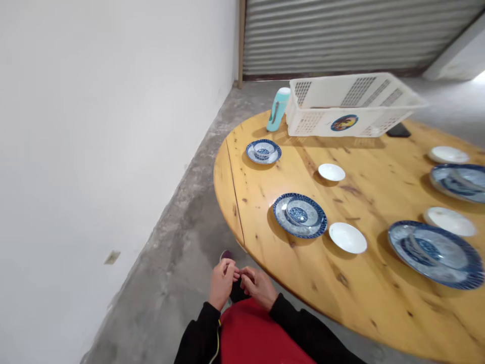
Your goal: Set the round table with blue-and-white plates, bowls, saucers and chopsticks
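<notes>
Low in the view, beside the near table edge, my left hand (pixel 223 282) and my right hand (pixel 258 284) meet at the fingertips in front of a red garment. Both hands are closed with bent fingers; whatever they pinch, if anything, is hidden or too small to make out. Neither hand touches the dishes. Nearest to them is a blue-and-white plate (pixel 281 221) with a patterned bowl (pixel 298 214) on it. A small white bowl (pixel 347 238) stands just right of that plate.
The round wooden table (pixel 303 283) also bears a smaller plate (pixel 276 154), another white bowl (pixel 331 172), and further plates (pixel 464 280) and bowls at right. A white plastic crate (pixel 318 123), a turquoise bottle (pixel 278 112) and a dark flat object (pixel 399 131) are behind. A white wall (pixel 94 126) rises left.
</notes>
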The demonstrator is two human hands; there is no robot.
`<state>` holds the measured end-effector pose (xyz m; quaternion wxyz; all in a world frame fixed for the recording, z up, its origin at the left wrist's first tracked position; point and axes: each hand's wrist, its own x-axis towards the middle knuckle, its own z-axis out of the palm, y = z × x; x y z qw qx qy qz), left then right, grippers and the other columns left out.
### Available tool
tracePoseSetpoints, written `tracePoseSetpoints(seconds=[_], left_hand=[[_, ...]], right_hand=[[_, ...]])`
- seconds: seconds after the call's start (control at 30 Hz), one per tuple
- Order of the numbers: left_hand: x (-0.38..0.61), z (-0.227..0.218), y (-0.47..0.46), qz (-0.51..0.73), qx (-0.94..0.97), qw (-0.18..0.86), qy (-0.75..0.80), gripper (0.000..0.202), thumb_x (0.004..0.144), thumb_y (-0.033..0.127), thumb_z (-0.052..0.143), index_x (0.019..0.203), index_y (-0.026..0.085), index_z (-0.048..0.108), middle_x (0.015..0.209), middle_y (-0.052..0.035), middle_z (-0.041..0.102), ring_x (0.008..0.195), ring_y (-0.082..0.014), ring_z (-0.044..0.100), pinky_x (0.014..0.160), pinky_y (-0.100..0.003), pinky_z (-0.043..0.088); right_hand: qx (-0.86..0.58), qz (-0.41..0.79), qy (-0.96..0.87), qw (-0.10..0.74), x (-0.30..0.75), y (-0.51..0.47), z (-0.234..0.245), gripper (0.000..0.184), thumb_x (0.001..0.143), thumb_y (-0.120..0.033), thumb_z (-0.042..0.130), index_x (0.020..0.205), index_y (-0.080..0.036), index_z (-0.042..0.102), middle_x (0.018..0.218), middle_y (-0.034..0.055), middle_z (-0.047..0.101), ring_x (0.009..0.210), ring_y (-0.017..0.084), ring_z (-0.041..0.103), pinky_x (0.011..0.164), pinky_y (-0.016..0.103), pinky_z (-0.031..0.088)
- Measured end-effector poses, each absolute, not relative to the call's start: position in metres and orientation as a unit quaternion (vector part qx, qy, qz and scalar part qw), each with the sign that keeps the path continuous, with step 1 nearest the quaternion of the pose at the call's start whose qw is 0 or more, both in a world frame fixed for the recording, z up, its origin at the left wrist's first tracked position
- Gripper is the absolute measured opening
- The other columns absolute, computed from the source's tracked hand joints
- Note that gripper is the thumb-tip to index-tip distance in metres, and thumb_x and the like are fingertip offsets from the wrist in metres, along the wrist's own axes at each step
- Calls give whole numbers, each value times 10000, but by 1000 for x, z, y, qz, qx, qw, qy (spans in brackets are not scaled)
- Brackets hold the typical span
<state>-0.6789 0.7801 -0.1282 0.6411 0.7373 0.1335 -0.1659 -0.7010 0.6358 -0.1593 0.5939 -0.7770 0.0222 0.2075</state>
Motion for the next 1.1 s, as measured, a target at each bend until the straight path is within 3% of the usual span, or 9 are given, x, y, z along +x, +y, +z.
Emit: tracePoseSetpoints(seconds=[0.27,0.6,0.87,1.1], left_hand=[[-573,-113,817,-204,766,602,101,362,837,540,576,870,184,629,774,-54,705,699,-180,674,646,-287,538],[-468,-100,817,-262,792,551,15,412,835,576,583,911,178,655,804,-64,720,707,-189,687,673,-299,544],[-406,-110,766,-374,759,523,-99,334,841,526,569,851,197,626,772,-30,690,678,-157,665,616,-251,519],[-339,-110,748,-430,738,491,-172,319,870,510,560,889,200,635,802,-38,697,725,-178,683,680,-278,539]], right_hand=[[-713,168,97,674,-598,680,-162,326,843,-502,464,854,-203,595,635,7,642,502,157,599,491,267,447],[-706,31,199,679,-509,661,-120,313,829,-470,464,878,-207,626,656,19,663,532,166,618,558,284,484],[-645,-170,342,662,-489,531,-86,369,789,-497,605,944,-166,656,697,44,709,539,148,631,525,260,520],[-608,-266,495,561,-432,389,-93,153,814,-269,649,809,-120,612,624,51,664,437,125,603,414,218,479]])
